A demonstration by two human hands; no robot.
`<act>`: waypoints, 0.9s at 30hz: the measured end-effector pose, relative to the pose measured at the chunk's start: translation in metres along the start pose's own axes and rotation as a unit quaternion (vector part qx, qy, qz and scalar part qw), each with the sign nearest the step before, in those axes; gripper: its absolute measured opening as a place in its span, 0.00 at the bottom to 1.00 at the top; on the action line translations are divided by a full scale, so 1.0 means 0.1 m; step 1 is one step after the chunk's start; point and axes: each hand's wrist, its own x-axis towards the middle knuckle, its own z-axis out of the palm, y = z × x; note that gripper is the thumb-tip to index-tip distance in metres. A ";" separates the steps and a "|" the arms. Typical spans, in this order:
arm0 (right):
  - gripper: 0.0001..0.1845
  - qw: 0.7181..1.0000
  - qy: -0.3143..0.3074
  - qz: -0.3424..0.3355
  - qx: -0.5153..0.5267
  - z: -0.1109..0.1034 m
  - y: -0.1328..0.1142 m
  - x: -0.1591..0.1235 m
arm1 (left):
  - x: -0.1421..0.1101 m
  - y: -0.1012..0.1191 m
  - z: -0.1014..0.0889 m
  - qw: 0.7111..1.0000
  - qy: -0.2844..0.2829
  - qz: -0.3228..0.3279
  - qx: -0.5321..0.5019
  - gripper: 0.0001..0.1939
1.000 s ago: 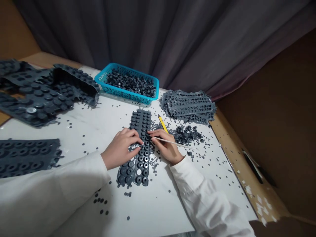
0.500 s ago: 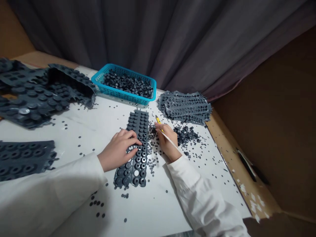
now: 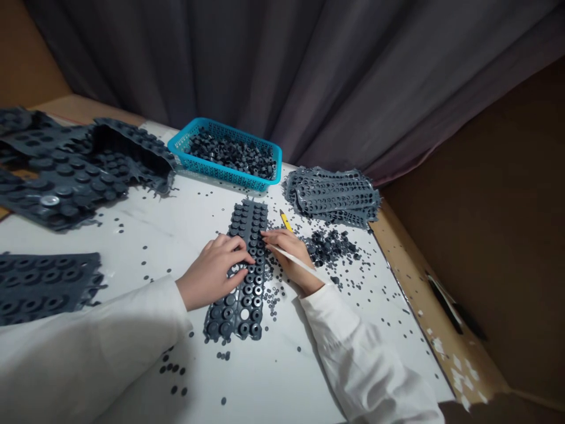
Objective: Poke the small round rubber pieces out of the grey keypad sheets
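A dark grey rubber sheet (image 3: 248, 227) with rows of round raised plugs lies lengthwise in front of me. My left hand (image 3: 216, 268) rests on its left side, fingers spread and thumb apart, pressing on the middle rows. Closed round a thin white stick-like tool (image 3: 293, 258), my right hand (image 3: 291, 256) is at the sheet's right edge, with its fingertips at the plugs there. The tool's working tip is hidden by the fingers. Just beyond that hand is a yellow-bodied pointed tool (image 3: 286, 221), its lower end covered.
A blue basket (image 3: 220, 171) full of small dark parts stands at the back. Perforated sheets (image 3: 333, 194) are stacked right of it, near a pile of dark bits (image 3: 333, 246). More plug sheets (image 3: 66, 176) heap at left; another sheet (image 3: 48, 282) lies nearer. Small discs are scattered about.
My right hand has moved left from the yellow tool to the sheet's right edge, white tool still in it. My left hand stays on the sheet. The view has shifted slightly.
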 end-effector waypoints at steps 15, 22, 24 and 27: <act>0.08 0.995 0.078 0.056 0.013 -0.06 0.09 0.14 | 0.00 -0.02 0.00 1.000 0.002 0.010 -0.006 0.09; 0.08 0.984 0.057 0.109 0.131 -0.09 0.03 0.11 | 0.00 -0.01 -0.02 1.000 -0.009 0.003 -0.002 0.10; 0.08 0.979 0.032 0.123 0.160 -0.10 0.04 0.10 | 0.00 -0.01 -0.02 1.000 -0.008 0.002 -0.005 0.10; 0.08 0.978 -0.007 0.121 0.169 -0.10 0.06 0.09 | 0.00 -0.03 -0.01 1.000 -0.004 0.008 -0.009 0.10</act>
